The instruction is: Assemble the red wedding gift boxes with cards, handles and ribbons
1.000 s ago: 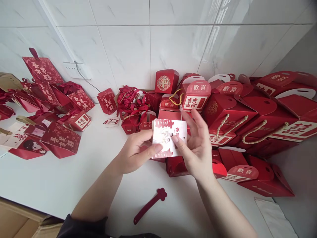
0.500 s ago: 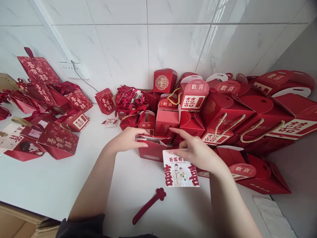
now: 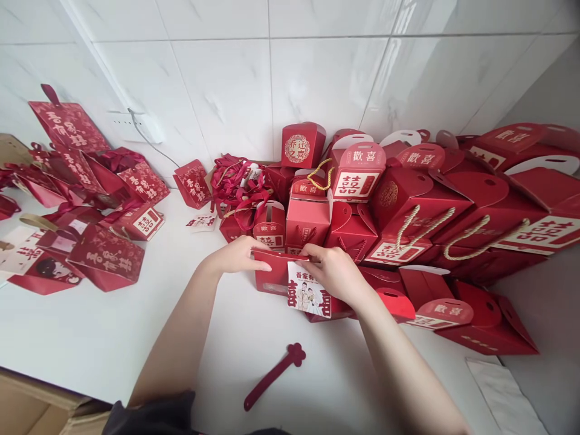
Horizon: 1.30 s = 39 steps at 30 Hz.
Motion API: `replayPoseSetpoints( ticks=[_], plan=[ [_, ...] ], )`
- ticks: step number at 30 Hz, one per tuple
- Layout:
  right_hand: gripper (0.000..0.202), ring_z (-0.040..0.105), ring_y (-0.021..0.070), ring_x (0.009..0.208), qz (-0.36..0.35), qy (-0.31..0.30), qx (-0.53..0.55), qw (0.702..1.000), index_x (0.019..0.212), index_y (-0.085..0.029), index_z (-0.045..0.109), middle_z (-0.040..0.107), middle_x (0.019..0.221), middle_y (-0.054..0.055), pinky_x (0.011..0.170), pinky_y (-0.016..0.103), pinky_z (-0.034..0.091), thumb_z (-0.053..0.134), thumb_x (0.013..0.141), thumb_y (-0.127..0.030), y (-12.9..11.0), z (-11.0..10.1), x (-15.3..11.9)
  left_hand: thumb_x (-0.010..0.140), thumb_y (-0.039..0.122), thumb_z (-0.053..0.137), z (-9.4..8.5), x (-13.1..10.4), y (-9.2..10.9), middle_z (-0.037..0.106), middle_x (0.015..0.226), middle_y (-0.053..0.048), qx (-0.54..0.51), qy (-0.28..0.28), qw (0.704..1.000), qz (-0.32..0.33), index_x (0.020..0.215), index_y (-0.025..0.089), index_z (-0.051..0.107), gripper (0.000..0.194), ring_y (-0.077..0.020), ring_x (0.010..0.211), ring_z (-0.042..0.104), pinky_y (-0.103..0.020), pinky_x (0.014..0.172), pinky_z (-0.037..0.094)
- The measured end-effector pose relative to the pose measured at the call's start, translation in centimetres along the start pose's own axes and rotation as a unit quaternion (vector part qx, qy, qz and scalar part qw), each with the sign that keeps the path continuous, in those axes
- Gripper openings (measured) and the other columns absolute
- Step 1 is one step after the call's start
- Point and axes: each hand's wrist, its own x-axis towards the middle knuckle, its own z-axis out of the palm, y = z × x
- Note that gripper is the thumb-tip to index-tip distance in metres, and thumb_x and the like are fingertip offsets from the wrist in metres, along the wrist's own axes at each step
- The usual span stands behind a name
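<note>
A small red box stands on the white table in front of the stacked boxes, its top edges now close together. My left hand grips its left end, thumb on the front face. At the right end my right hand pinches the top edge and also holds a white card with a couple and red characters, which hangs over the box's front. Nearer to me, a dark red strap with a flower-shaped end lies flat on the table.
Many red gift boxes are stacked against the tiled wall at the right. More red boxes stand at the left. A cardboard box is at the lower left, and a socket strip is on the wall.
My right hand has moved left onto the box with the card. The box's open top has closed up. Behind the card's former place, more red boxes now show.
</note>
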Motion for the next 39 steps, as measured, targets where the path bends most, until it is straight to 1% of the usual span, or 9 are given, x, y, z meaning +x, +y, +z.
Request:
replayPoseSetpoints(
  ticks=[6, 9, 15, 20, 23, 26, 33, 36, 39],
  plan=[
    [0.013, 0.053, 0.0155, 0.055, -0.018, -0.001, 0.013, 1.000, 0.084, -0.027, 0.056, 0.059, 0.061, -0.005, 0.058, 0.024, 0.032, 0.052, 0.095, -0.032, 0.1, 0.1, -0.1, 0.075, 0.049, 0.073, -0.8, -0.3, -0.6, 0.072, 0.113, -0.009, -0.061, -0.080, 0.995, 0.013, 0.117, 0.019, 0.071, 0.052, -0.0264, 0.105, 0.065, -0.029, 0.086, 0.050],
    [0.013, 0.055, 0.0159, 0.056, -0.028, -0.001, 0.018, 0.999, 0.084, -0.026, 0.057, 0.061, 0.063, -0.004, 0.058, 0.024, 0.032, 0.052, 0.095, -0.030, 0.0, 0.3, -0.1, 0.083, 0.061, 0.059, -1.2, -1.0, -0.6, 0.071, 0.117, -0.008, -0.094, -0.059, 0.994, -0.011, 0.118, 0.020, 0.071, 0.055, -0.0268, 0.113, 0.061, -0.030, 0.094, 0.047],
    [0.014, 0.055, 0.0153, 0.058, -0.012, -0.024, 0.042, 0.999, 0.093, -0.026, 0.061, 0.063, 0.066, -0.003, 0.059, 0.025, 0.036, 0.052, 0.088, -0.016, 0.0, 0.0, -0.2, 0.087, 0.054, 0.056, -0.7, -1.0, 0.7, 0.074, 0.099, -0.004, -0.049, -0.063, 0.996, -0.031, 0.109, 0.018, 0.075, 0.046, -0.0228, 0.089, 0.066, -0.027, 0.077, 0.048],
    [0.025, 0.053, 0.0136, 0.053, -0.018, -0.100, 0.135, 0.986, 0.114, -0.026, 0.061, 0.059, 0.062, -0.005, 0.053, 0.024, 0.039, 0.061, 0.090, -0.031, 1.6, -4.0, -2.2, 0.084, 0.046, 0.061, -0.3, -0.6, 0.9, 0.074, 0.092, -0.003, -0.026, -0.023, 0.999, -0.008, 0.104, 0.017, 0.077, 0.039, -0.0202, 0.081, 0.064, -0.025, 0.071, 0.047],
    [0.026, 0.064, 0.0154, 0.068, -0.009, 0.045, 0.215, 0.976, 0.116, -0.024, 0.060, 0.069, 0.083, 0.001, 0.059, 0.024, 0.049, 0.059, 0.093, -0.038, 1.5, -5.7, -3.1, 0.084, 0.045, 0.062, -0.3, -0.6, 0.9, 0.073, 0.088, -0.002, -0.011, -0.020, 1.000, -0.016, 0.101, 0.017, 0.078, 0.036, -0.0183, 0.077, 0.061, -0.024, 0.070, 0.045],
    [0.024, 0.068, 0.0177, 0.085, -0.031, 0.228, 0.160, 0.960, 0.118, -0.025, 0.061, 0.072, 0.103, 0.004, 0.071, 0.026, 0.053, 0.057, 0.095, -0.033, 0.0, -5.2, -2.2, 0.086, 0.043, 0.060, -0.2, -0.6, 1.0, 0.069, 0.084, 0.000, -0.015, -0.031, 0.999, -0.022, 0.099, 0.018, 0.077, 0.033, -0.0144, 0.072, 0.056, -0.023, 0.067, 0.042],
    [0.029, 0.065, 0.0202, 0.106, -0.166, 0.198, 0.119, 0.959, 0.124, -0.025, 0.059, 0.068, 0.118, 0.005, 0.091, 0.032, 0.052, 0.044, 0.100, -0.020, -2.2, -2.3, 1.4, 0.084, 0.047, 0.061, -0.2, -0.5, 0.8, 0.031, 0.055, 0.004, 0.015, -0.020, 0.999, -0.024, 0.056, 0.014, 0.046, 0.046, -0.0078, 0.052, 0.025, -0.024, 0.048, 0.022],
    [0.029, 0.064, 0.0211, 0.109, -0.160, 0.192, 0.117, 0.961, 0.124, -0.025, 0.059, 0.067, 0.120, 0.005, 0.092, 0.033, 0.051, 0.044, 0.100, -0.022, -2.5, -2.5, 1.5, 0.084, 0.047, 0.060, -0.1, -0.5, 0.8, 0.043, 0.056, 0.003, 0.015, -0.028, 0.999, -0.023, 0.061, 0.014, 0.056, 0.041, -0.0093, 0.053, 0.035, -0.024, 0.050, 0.030],
    [0.029, 0.065, 0.0212, 0.107, -0.147, 0.185, 0.137, 0.962, 0.124, -0.025, 0.059, 0.067, 0.120, 0.006, 0.090, 0.032, 0.052, 0.041, 0.101, -0.025, -2.9, -2.4, 1.5, 0.084, 0.043, 0.061, 0.1, -0.5, 0.6, 0.069, 0.086, -0.001, -0.030, -0.027, 0.999, -0.005, 0.094, 0.017, 0.072, 0.030, -0.0184, 0.077, 0.060, -0.027, 0.070, 0.047]
  ],
)
